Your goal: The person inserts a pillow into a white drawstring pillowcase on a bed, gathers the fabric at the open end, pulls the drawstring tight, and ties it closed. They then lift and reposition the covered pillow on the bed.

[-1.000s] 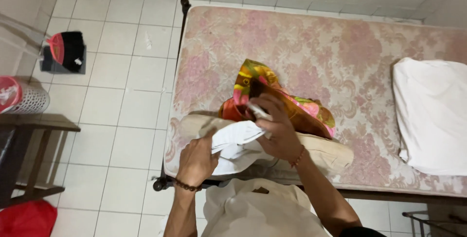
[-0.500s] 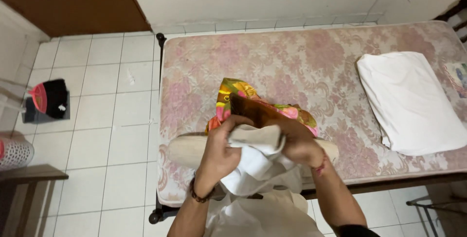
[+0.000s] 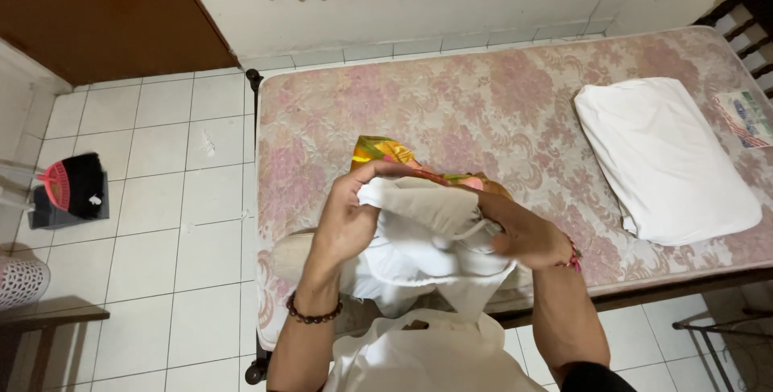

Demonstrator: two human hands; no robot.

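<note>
Holding a white and beige cloth (image 3: 431,235) up over the near edge of the bed (image 3: 499,110), the person grips it with both hands. The left hand (image 3: 348,223) is closed on the left end of the cloth, with the thumb on top. The right hand (image 3: 523,235) is closed on the right end, and a thin string of the cloth runs under its fingers. A bright cloth with many colours (image 3: 386,152) lies on the bed just behind the hands. A white pillow (image 3: 664,158) lies on the bed, well apart to the right. A pink dustpan with a black brush (image 3: 72,187) sits on the tiled floor (image 3: 161,223) to the left.
</note>
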